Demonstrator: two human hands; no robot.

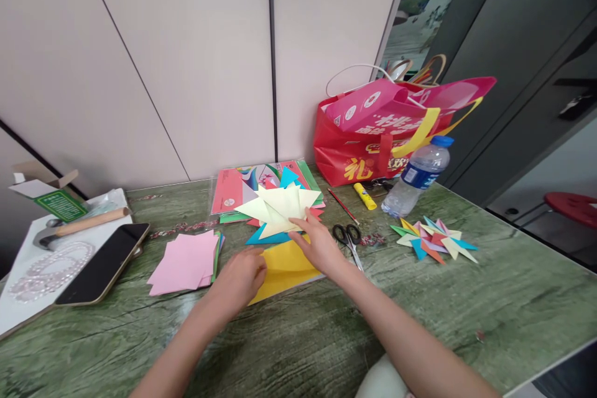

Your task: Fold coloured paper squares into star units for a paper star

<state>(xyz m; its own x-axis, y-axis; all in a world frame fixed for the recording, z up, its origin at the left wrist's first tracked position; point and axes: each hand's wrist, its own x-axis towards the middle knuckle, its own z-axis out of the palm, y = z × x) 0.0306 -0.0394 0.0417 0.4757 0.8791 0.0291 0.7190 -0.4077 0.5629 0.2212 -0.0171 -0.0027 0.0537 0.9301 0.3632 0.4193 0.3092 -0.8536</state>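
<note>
My right hand (319,242) reaches over the pale yellow folded paper (275,208), its fingers stretched and touching the lower right part, thumb apart from the index finger. Beneath that piece, blue folded paper (268,235) and red points stick out. My left hand (240,270) rests by the left edge of a yellow sheet (284,267), fingers curled; what they hold, if anything, is hidden. Left of it lies a stack of pink paper squares (184,261) with green ones under it. Black-handled scissors (349,237) lie right of my right hand.
A red gift bag (354,143), a water bottle (415,177), a yellow glue stick (364,196) and a red pencil (342,205) are behind. Colourful folded paper pieces (433,239) lie at right. A phone (105,264), hammer (84,224) and bead string (51,270) are left.
</note>
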